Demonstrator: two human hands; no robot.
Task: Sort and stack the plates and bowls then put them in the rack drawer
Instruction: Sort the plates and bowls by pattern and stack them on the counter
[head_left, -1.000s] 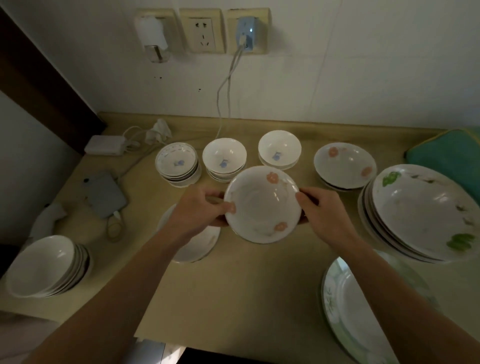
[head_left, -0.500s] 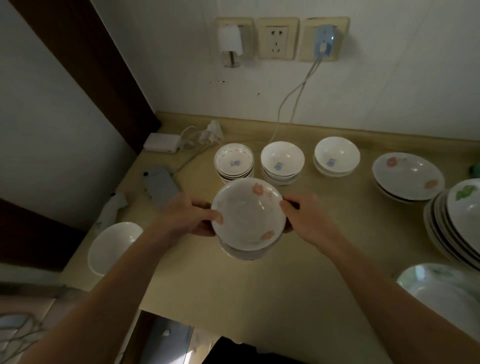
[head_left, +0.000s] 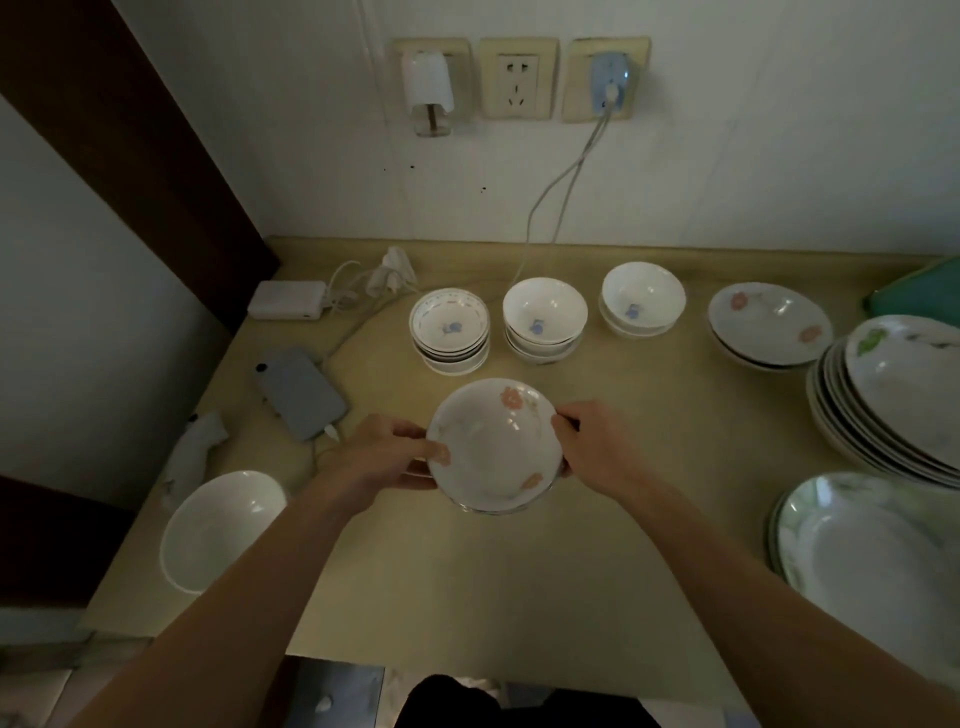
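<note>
A small stack of white dishes with pink flowers (head_left: 493, 447) is held over the counter middle, tilted a little. My left hand (head_left: 382, 457) grips its left rim, thumb on top. My right hand (head_left: 597, 447) grips the right rim. Behind stand three stacks of small bowls with blue marks (head_left: 449, 327), (head_left: 544, 317), (head_left: 643, 299). A matching pink-flower dish stack (head_left: 769, 325) sits at the back right. Leaf-patterned plates (head_left: 893, 395) are piled at the right edge.
A plain white bowl stack (head_left: 221, 527) sits at the front left. A large plate (head_left: 872, 551) lies front right. A phone (head_left: 301, 392), a white charger (head_left: 288, 306) and cables lie at the back left. The beige counter (head_left: 467, 587) ends near me.
The view has swung left, then settled. The dishes in my hands have come off the counter and closer to me, with a lower dish now under the top one.
</note>
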